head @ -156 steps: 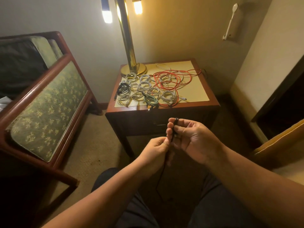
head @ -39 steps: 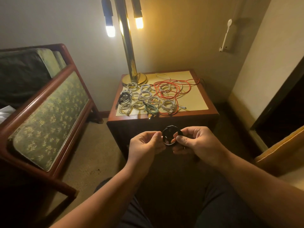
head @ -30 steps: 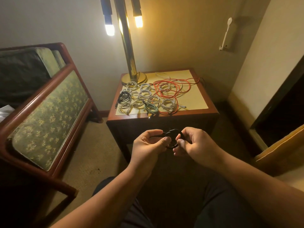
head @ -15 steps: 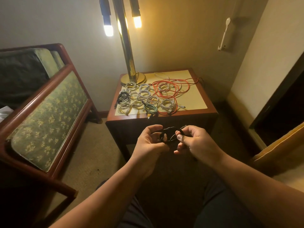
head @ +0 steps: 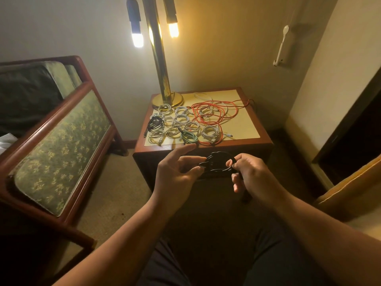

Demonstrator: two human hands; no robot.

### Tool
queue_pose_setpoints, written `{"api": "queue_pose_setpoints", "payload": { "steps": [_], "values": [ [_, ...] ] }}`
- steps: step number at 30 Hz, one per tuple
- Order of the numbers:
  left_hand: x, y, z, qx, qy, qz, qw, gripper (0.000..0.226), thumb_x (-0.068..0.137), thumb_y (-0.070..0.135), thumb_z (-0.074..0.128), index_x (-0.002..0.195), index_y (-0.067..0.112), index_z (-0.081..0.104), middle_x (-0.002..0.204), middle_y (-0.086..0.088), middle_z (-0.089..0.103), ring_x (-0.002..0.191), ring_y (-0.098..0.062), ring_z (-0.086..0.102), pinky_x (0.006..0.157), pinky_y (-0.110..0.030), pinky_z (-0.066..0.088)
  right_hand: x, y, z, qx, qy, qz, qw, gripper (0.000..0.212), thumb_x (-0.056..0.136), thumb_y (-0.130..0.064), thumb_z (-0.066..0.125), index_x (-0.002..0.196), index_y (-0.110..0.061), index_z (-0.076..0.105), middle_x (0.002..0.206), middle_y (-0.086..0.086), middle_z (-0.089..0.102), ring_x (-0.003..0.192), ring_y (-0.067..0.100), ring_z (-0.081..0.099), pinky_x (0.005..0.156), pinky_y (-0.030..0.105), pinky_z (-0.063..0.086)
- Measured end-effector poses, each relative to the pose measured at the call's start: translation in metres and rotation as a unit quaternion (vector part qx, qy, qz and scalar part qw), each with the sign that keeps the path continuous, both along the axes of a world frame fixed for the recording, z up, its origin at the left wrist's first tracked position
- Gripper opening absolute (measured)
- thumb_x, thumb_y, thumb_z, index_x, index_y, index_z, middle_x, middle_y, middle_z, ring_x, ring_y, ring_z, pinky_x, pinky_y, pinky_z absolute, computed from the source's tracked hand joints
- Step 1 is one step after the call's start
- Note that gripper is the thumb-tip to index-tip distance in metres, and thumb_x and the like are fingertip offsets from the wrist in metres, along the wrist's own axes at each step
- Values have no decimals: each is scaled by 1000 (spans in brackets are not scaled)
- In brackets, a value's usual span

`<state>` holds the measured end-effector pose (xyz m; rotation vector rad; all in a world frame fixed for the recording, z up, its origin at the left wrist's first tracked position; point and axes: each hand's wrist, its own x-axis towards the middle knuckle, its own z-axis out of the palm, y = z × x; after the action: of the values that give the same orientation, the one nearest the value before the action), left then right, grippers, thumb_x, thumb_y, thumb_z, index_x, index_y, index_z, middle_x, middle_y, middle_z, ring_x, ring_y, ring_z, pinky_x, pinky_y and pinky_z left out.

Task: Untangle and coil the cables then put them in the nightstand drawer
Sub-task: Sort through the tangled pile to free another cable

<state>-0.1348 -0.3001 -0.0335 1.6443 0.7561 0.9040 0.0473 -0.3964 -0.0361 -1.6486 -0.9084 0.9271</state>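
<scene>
A small black cable coil [head: 218, 163] hangs in front of the nightstand [head: 203, 150], held between both hands. My left hand [head: 177, 172] pinches its left side with thumb and middle fingers, the index finger pointing out. My right hand [head: 247, 174] pinches its right side. On the nightstand top lie several coiled white cables [head: 181, 122], a coiled black cable [head: 155, 122], a green coil [head: 188, 138] and a loose, tangled orange cable [head: 214, 113]. The drawer front is dark and mostly hidden behind my hands.
A brass lamp [head: 162, 75] stands at the back left of the nightstand top. A wooden sofa with green patterned cushions [head: 59, 145] sits to the left. A wall and a dark door opening [head: 354, 131] are to the right. Carpet lies below.
Five seconds ago the black cable hung straight between my hands; now it is wound into a small coil. Over the last second both hands turned the coil and my left index finger lifted off.
</scene>
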Motion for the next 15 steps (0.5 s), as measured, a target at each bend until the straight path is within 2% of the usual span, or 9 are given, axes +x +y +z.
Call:
{"api": "queue_pose_setpoints", "payload": {
  "steps": [3,8,10,12,13,15],
  "values": [
    [2,-3,1,11,2,2,1000,52,85,-2,75,131,16,62,108,2,78,102,-14,74,85,-38,62,-2,-1,3,7,-1,4,1000,29,106,-18,37,94,-8,62,67,7,49,59,17,46,52,32,42],
    [0,-4,4,25,4,-4,1000,29,86,-2,74,104,20,75,101,4,78,97,-16,75,84,-36,62,-4,-1,14,9,-24,30,999,24,99,-31,40,93,-19,60,84,3,54,75,19,53,61,33,46],
    [0,-3,4,19,3,0,1000,26,86,-1,73,100,20,77,98,4,78,94,-18,75,83,-35,62,-5,-2,17,18,32,31,999,26,106,-34,45,95,-16,60,86,6,57,76,21,54,61,32,46],
    [0,-4,6,16,6,4,1000,25,86,-2,73,100,19,77,97,4,78,93,-18,75,82,-35,62,-4,-4,19,34,32,74,996,32,101,-45,50,98,-14,59,71,-4,56,64,11,52,56,26,45],
    [0,-4,6,21,12,6,1000,24,86,-1,73,101,17,78,97,4,78,93,-18,75,81,-34,62,-3,-5,20,45,7,98,994,30,98,-44,53,99,-14,58,63,-11,54,56,6,50,53,23,44],
    [0,-2,9,48,35,13,998,23,86,0,74,103,16,78,96,7,78,91,-13,75,80,-30,62,1,-5,19,52,-53,108,991,23,98,-38,58,100,-16,61,58,-16,56,51,0,51,53,20,44]
  ]
}}
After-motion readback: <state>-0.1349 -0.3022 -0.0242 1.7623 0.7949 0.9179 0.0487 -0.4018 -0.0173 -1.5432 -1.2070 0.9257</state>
